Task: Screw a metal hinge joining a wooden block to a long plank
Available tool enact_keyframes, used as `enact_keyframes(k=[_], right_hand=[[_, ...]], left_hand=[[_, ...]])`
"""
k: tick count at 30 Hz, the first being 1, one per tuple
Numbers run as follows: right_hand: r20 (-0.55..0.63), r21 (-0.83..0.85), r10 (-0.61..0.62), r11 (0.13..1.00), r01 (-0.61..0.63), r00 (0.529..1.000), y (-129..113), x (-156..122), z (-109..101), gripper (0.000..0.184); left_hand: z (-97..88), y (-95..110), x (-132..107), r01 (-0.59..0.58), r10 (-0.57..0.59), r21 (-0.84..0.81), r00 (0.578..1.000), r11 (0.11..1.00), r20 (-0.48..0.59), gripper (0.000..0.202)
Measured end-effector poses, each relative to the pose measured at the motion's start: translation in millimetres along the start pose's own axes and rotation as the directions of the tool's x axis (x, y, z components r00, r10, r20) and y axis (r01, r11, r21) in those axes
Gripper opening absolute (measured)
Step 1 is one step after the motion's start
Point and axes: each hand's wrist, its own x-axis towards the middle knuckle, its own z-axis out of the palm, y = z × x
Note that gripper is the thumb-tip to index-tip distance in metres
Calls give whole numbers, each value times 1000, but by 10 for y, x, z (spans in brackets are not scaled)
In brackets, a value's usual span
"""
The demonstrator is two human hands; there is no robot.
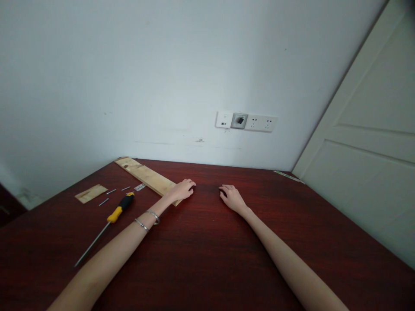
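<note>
My left hand lies over the near right end of a long pale wooden board, fingers stretched out past its edge and not wrapped round it. Flat on the dark red tabletop, my right hand rests with fingers loosely bent, thumb apart and nothing visible in it. A yellow and black screwdriver lies left of my left forearm, its long shaft slanting toward me. Beyond it are several thin metal pins or screws, too small to tell which, and a small perforated metal plate beside the board.
A short wooden piece lies on the left side of the table. Behind the table rises a white wall with a row of sockets. A white panelled door stands at right. A printed strip lies at the back right edge.
</note>
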Motion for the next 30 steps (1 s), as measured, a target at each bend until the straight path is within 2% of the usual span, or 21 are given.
enact_keyframes(k=[12, 20, 24, 30], right_hand=[[-2, -6, 13, 1000, -13, 1000, 4, -2, 24, 38], [-48, -46, 190, 980, -192, 981, 267, 6, 50, 50], [-32, -57, 163, 985, -164, 986, 356, -34, -8, 48], [-27, -73, 137, 988, -139, 990, 332, -52, -26, 47]], left_hand=[[-7, 20, -21, 1, -1, 8, 1000, 1000, -20, 33], [-6, 8, 1, 17, -17, 10, 1000, 1000, -10, 34], [-16, 27, 2, 31, -31, 8, 1000, 999, -3, 35], [8, 32, 5, 37, -36, 17, 999, 999, -23, 34]])
